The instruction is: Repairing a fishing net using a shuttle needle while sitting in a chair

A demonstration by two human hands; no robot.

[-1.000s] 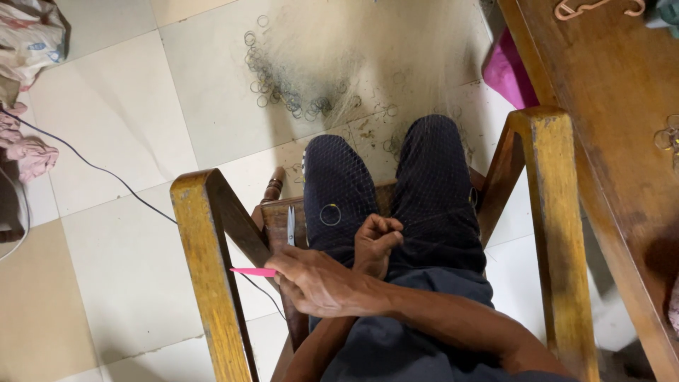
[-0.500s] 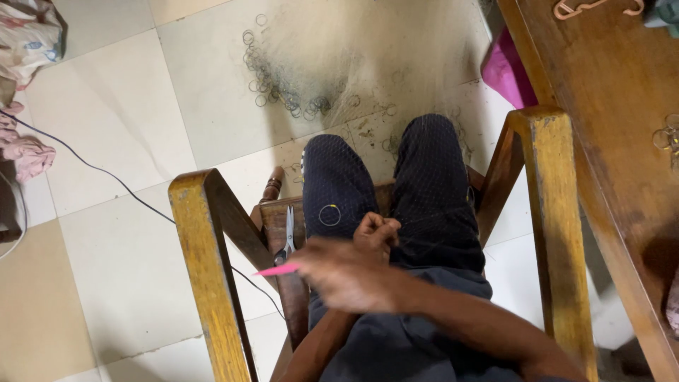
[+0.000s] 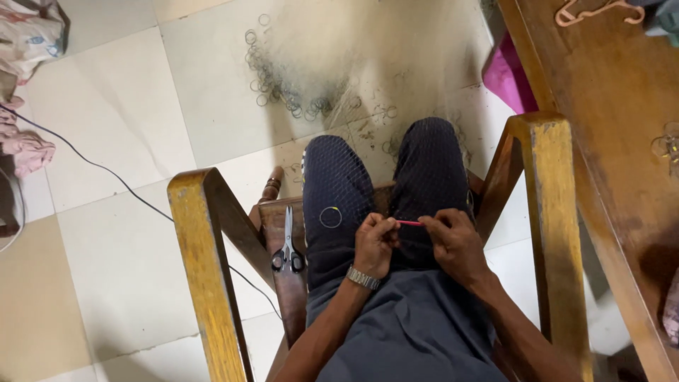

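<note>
I sit in a wooden chair with a fine, see-through net draped over my dark-trousered knees and spreading onto the floor. My right hand is shut on a thin pink stick held level over my lap. My left hand, with a metal watch on the wrist, is pinched on the net mesh at the stick's left end. A small ring in the net lies on my left thigh.
Scissors lie on the chair seat beside my left leg. Wooden armrests stand on both sides. A wooden table is at the right, a pink bag beside it. A black cable crosses the tiled floor; cloth lies far left.
My right hand has swung back from the left armrest side to the middle of my lap, carrying the pink stick. The left hand stayed on the lap and now meets it.
</note>
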